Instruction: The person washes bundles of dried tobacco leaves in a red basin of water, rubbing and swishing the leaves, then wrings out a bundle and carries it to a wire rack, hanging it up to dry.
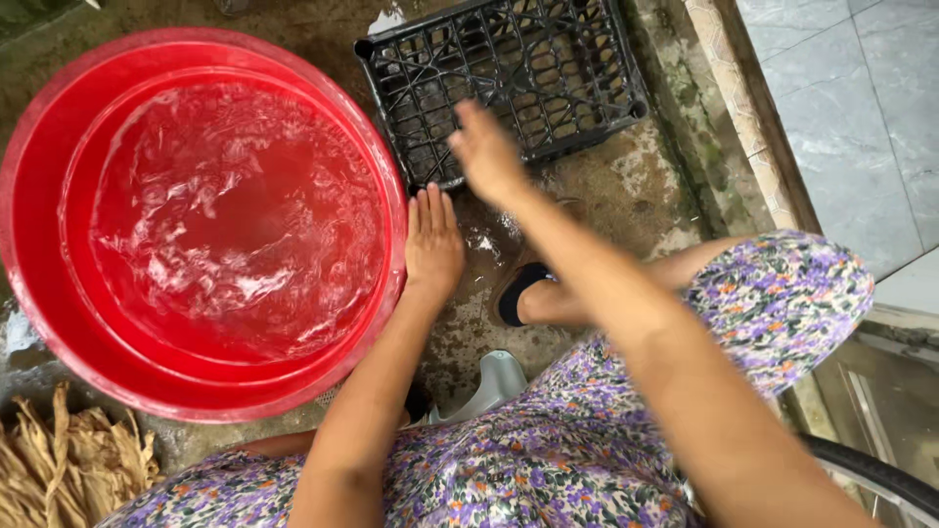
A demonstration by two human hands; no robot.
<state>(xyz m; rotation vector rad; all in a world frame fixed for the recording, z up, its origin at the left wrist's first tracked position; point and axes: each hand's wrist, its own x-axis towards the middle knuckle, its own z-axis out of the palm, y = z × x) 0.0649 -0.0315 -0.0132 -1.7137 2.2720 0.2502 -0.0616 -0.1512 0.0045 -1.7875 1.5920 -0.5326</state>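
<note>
Head view: left hand (433, 240) flat, fingers pointing up beside red basin (29, 284).

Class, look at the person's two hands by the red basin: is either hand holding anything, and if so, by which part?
Nothing is held. The left hand lies flat and open against the outer rim of the red basin; the right hand hangs open over the black plastic crate.

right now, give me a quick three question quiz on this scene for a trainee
1. True or false: the red basin holds water.
2. Which hand is blurred above the black crate? A) left hand B) right hand
3. What lies at the bottom left, beside the basin?

Key:
1. True; the water is rippled.
2. B; the left hand is flat by the basin's rim, empty.
3. Dry husks.
</note>
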